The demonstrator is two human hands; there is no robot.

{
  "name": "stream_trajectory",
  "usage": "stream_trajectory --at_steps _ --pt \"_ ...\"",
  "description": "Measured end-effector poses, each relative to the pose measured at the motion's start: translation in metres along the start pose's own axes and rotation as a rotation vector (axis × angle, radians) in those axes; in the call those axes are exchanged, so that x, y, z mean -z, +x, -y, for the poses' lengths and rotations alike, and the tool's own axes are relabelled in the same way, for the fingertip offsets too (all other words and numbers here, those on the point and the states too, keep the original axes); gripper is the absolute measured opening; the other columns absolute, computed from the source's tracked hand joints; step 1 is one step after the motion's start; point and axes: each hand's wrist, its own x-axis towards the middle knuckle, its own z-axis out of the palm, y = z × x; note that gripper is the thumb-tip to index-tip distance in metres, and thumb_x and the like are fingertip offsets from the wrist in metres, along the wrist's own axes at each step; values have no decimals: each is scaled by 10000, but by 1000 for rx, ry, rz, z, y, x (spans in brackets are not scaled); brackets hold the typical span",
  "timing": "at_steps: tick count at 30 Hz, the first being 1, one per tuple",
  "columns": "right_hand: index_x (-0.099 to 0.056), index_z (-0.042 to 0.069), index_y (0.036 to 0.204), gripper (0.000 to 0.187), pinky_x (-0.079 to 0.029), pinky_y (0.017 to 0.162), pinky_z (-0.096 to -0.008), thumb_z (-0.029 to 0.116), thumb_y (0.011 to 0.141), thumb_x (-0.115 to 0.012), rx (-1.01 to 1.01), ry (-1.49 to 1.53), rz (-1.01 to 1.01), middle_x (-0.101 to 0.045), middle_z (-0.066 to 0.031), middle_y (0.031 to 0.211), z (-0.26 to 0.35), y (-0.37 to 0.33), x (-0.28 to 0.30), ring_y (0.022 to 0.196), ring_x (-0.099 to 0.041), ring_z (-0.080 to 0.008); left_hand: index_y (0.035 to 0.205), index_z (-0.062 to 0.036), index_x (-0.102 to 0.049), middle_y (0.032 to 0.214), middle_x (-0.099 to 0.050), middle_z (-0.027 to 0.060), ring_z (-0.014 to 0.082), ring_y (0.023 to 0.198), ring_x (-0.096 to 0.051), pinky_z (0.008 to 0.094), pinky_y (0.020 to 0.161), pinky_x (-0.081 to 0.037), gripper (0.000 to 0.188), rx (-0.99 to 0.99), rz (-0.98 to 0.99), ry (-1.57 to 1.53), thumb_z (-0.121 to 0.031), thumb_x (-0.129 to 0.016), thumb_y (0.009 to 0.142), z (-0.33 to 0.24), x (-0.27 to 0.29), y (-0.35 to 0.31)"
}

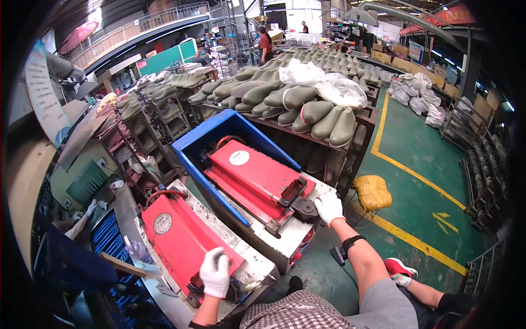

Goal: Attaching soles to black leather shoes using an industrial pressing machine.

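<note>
Two red press machines lie side by side in front of me. My left hand (pixel 215 272), in a white glove, is closed at the near end of the left red machine cover (pixel 183 238), over its black handle (pixel 195 286), which it mostly hides. My right hand (pixel 329 207), also gloved, rests with fingers extended beside a black round knob (pixel 304 208) at the right machine's near corner. The right red cover (pixel 252 172) is lowered, its black loop handle (pixel 293 192) free. A blue guard (pixel 211 127) surrounds its far and side edges.
Racks of olive-green boots (pixel 331 123) stand beyond the machines, with white plastic bags (pixel 323 82) on top. A yellow bundle (pixel 372 193) sits on the green floor to the right. A co-worker's gloved hand (pixel 91 208) shows at left; a seated person's red shoe (pixel 400 268) is at lower right.
</note>
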Motion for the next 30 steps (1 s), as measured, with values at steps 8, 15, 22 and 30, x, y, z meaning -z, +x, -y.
stream_trajectory --at_steps 8,15,22,30 --pt "-737 97 1074 425 -542 721 -522 404 1023 -447 -232 -86 157 -754 -201 914 18 0 15 772 -733 -376 1177 -68 -697 1100 -697 166 338 1015 -691 435 914 -554 352 -488 278 319 -234 -730 869 -36 -131 83" --pt "-589 125 1311 454 -526 888 -531 425 969 -566 -306 374 316 -697 -189 1040 52 -103 36 986 -675 -420 1396 -140 -597 1381 -543 168 406 1295 -494 554 1086 -389 618 -650 538 673 -340 -736 829 -23 -205 107" --pt "-705 30 1003 240 -531 847 -476 212 850 -671 266 453 -60 -668 -189 1001 87 -27 56 963 -651 -362 1334 -127 -617 1413 -503 211 435 1353 -451 598 1116 -343 610 -683 335 684 -287 -774 766 -47 -204 139" --pt "-487 127 1486 855 -494 1018 -510 426 757 -819 85 287 191 -498 -287 1443 129 102 -64 1230 -568 -474 998 -107 -716 1146 -627 173 385 1107 -605 483 947 -496 318 -753 41 520 -183 -780 695 -130 -171 228"
